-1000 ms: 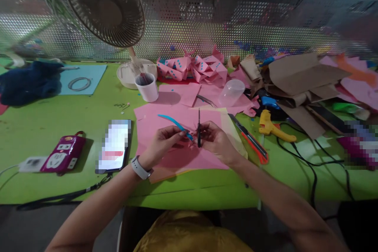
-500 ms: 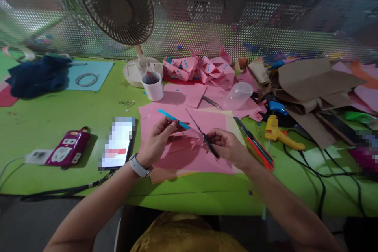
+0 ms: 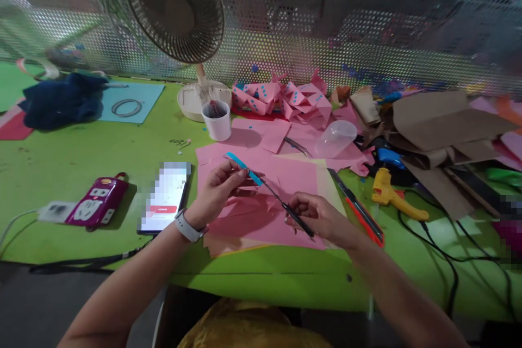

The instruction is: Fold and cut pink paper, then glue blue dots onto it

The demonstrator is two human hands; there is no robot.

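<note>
A narrow blue strip (image 3: 255,177) is pinched between the thumb and fingers of my left hand (image 3: 222,190), above pink paper sheets (image 3: 297,174). My right hand (image 3: 312,215) is closed on a dark, slender tool (image 3: 297,218), which looks like tweezers. Its thin metal tip reaches up-left to the lower right end of the strip and seems to touch it. Beneath both hands lie the stacked pink sheets, with some small cut or folded pink pieces near my left fingers.
Left of my hands lie a phone (image 3: 167,198) and a purple device (image 3: 97,202). A white cup (image 3: 217,122) and a fan (image 3: 175,11) stand behind. Folded pink paper shapes (image 3: 302,98) lie at the back. Rightward are a red cutter (image 3: 365,220), yellow glue gun (image 3: 397,198) and brown paper (image 3: 444,119).
The tool's tip has come down to the strip's lower right end, where a gap showed before. The blue strip now looks more bent. The whole view has shifted slightly.
</note>
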